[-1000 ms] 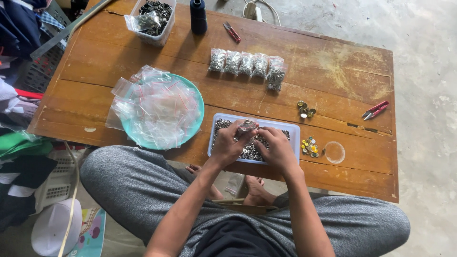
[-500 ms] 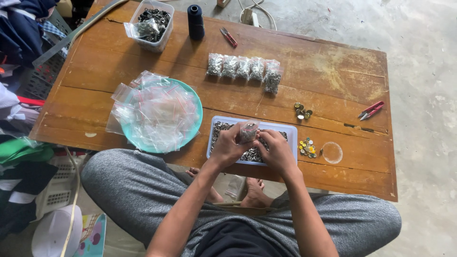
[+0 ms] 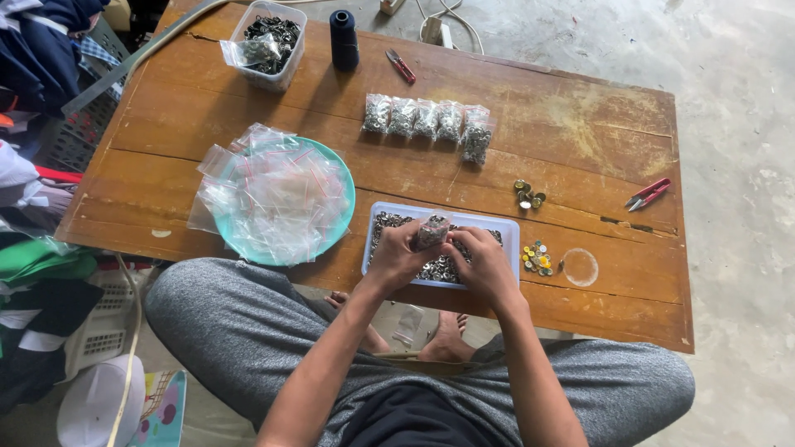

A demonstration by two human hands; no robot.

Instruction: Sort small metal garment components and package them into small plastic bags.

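Note:
My left hand [image 3: 400, 252] and my right hand [image 3: 481, 263] are together over a shallow white tray [image 3: 511, 233] full of small silver metal pieces. Between the fingers of both hands is a small clear plastic bag [image 3: 432, 231] filled with the same pieces, held upright above the tray. A row of several filled bags [image 3: 426, 121] lies further back on the wooden table [image 3: 580, 141]. A teal plate [image 3: 344, 178] heaped with empty clear bags sits left of the tray.
A clear tub of dark metal parts [image 3: 267, 33] and a dark thread spool [image 3: 344, 40] stand at the back. Red snips [image 3: 647, 194], a small red tool [image 3: 401, 65], loose coloured buttons [image 3: 537, 258] and a clear lid [image 3: 580, 266] lie nearby. Clothes and baskets crowd the left floor.
Both hands have lifted the small bag from down in the tray to just above it; the fingers now work at its top.

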